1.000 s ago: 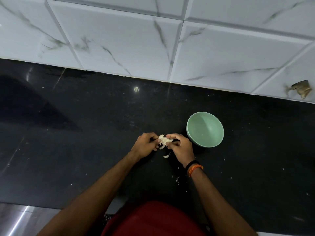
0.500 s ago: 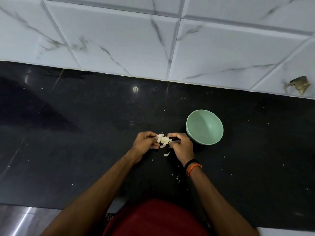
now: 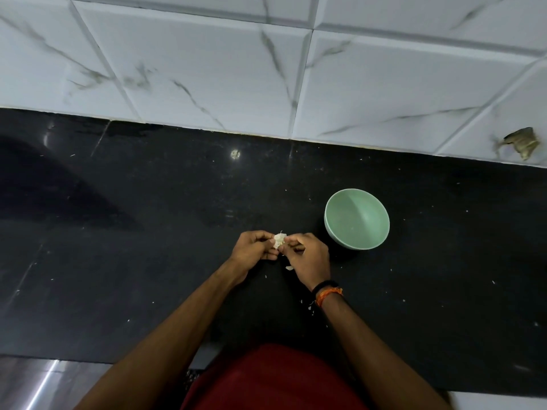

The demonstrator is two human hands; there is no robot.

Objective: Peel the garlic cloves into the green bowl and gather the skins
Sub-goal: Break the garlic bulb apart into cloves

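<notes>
A pale piece of garlic (image 3: 278,241) with papery skin sits between my two hands above the black counter. My left hand (image 3: 254,250) pinches it from the left with curled fingers. From the right, my right hand (image 3: 307,257) pinches it too; that wrist wears a black and orange band. The green bowl (image 3: 357,222) stands just right of my right hand, upright, and looks empty. A loose skin flake (image 3: 289,268) lies on the counter under my hands. Smaller skin bits (image 3: 310,306) lie nearer to me by my right wrist.
The black stone counter (image 3: 133,232) runs the full width, with small white specks scattered over it. A white marbled tile wall (image 3: 207,69) rises behind it, chipped at the far right (image 3: 522,142). My red shirt fills the bottom centre.
My hands have drawn closer together around the garlic, hiding more of it. The loose skin flake stays on the counter below them. The bowl has not moved.
</notes>
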